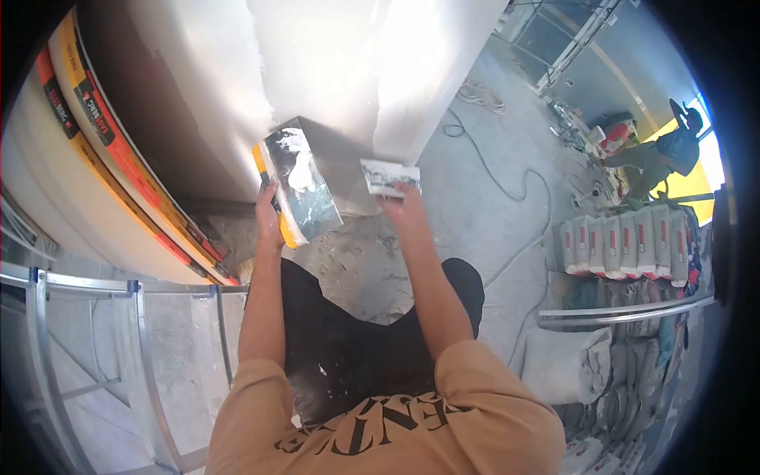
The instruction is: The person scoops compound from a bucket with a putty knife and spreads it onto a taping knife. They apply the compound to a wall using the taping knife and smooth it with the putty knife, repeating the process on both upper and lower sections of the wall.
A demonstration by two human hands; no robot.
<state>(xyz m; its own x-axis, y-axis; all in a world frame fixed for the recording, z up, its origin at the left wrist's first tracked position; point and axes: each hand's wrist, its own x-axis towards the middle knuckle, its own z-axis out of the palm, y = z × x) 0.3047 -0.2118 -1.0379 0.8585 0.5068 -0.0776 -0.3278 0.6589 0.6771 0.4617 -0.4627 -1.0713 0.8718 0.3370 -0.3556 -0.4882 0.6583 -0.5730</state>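
My left hand is closed around the yellow and black handle of a wide filling knife. Its broad metal blade faces up and carries a lump of white filler, with more smeared along the edges. To the right, my right hand grips a smaller putty knife. White residue coats its blade, and my fingers hide its handle. The two blades are apart. Just beyond them rises a pale wall with lighter filled bands near its corner.
Large boards with orange and yellow edges lean at left, above an aluminium ladder. A cable crosses the dusty floor. Stacked bags stand at right. Another person bends near clutter, and scaffolding stands behind.
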